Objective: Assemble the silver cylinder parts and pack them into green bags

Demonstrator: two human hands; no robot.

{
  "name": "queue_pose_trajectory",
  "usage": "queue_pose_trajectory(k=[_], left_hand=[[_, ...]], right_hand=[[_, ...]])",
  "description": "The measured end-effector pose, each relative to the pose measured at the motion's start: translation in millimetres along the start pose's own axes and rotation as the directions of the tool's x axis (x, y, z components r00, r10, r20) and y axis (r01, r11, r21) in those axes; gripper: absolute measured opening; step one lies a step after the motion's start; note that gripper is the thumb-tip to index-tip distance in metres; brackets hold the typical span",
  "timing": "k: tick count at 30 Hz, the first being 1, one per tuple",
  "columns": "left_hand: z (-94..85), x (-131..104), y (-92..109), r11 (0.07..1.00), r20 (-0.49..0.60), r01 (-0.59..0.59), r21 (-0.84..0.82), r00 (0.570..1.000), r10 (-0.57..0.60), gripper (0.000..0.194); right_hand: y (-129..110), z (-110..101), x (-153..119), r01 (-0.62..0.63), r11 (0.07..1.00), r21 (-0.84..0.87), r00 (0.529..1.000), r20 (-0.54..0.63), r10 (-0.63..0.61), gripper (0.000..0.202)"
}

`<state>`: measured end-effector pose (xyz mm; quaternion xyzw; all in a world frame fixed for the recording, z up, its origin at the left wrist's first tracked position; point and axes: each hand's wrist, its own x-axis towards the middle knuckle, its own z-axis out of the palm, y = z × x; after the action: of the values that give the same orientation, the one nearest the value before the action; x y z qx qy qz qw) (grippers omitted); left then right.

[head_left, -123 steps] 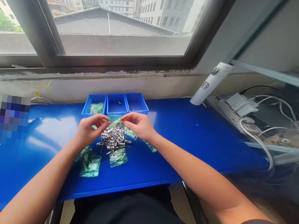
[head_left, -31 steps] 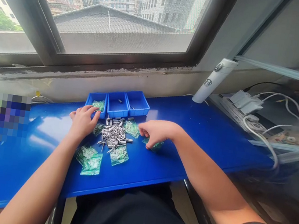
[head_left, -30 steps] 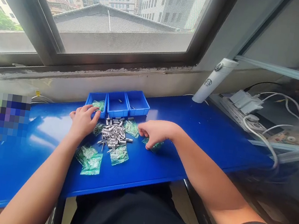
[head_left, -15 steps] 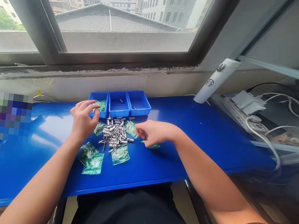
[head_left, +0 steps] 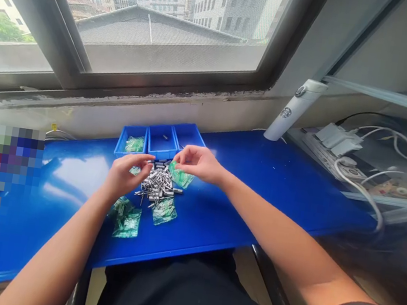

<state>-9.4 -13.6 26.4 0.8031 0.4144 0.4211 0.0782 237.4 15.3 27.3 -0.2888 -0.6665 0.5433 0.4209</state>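
Note:
A heap of small metal pins and cylinders [head_left: 158, 184] lies on the blue table. My left hand [head_left: 128, 173] is over the heap's left edge, thumb and fingertips drawn together in a pinch; anything between them is too small to make out. To the right, the closed fingers of my right hand [head_left: 199, 164] grip a small green plastic bag [head_left: 176, 169] just behind the heap. Another green packet lies partly under it. Nearer me are a green packet with metal parts inside [head_left: 165, 211] and further filled green packets [head_left: 127, 223] to its left.
Behind the heap stands a blue three-compartment tray [head_left: 161, 155], with green packets [head_left: 135, 144] in its left compartment and a small part in the middle one. A white flask [head_left: 294, 111] stands at the back right, beside a power strip with plugs [head_left: 341, 141] and cables.
My right hand has moved left and away from me, carrying the green bag from the right of the heap. My left hand has come from the tray's left compartment towards the heap.

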Motion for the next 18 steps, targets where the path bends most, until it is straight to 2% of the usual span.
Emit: queue_pose_trajectory(k=[3, 6, 10, 14, 18], left_hand=[[4.1, -1, 5, 0.999, 0.094, -0.048, -0.006, 0.994, 0.049, 0.026], [7.9, -2, 10, 0.996, 0.124, -0.091, -0.010, 0.988, 0.092, 0.026], [10.7, -3, 12, 0.993, 0.096, -0.113, -0.043, 0.988, 0.117, 0.025], [11.9, -5, 11, 0.986, 0.026, -0.163, -0.028, 0.986, 0.164, 0.011], [13.1, -5, 9, 0.992, -0.036, -0.066, -0.112, 0.997, 0.062, 0.008]], right_hand=[[12, 10, 4, 0.044, 0.993, 0.111, 0.992, -0.120, -0.030, 0.033], [16, 17, 3, 0.046, 0.984, 0.174, 0.993, -0.116, -0.026, 0.037], [16, 23, 0, 0.030, 0.981, 0.192, 0.996, -0.087, -0.013, 0.038], [16, 25, -1, 0.012, 0.968, 0.250, 0.997, -0.071, 0.006, 0.040], [16, 28, -2, 0.048, 0.966, 0.253, 0.997, -0.074, -0.030, 0.048]])
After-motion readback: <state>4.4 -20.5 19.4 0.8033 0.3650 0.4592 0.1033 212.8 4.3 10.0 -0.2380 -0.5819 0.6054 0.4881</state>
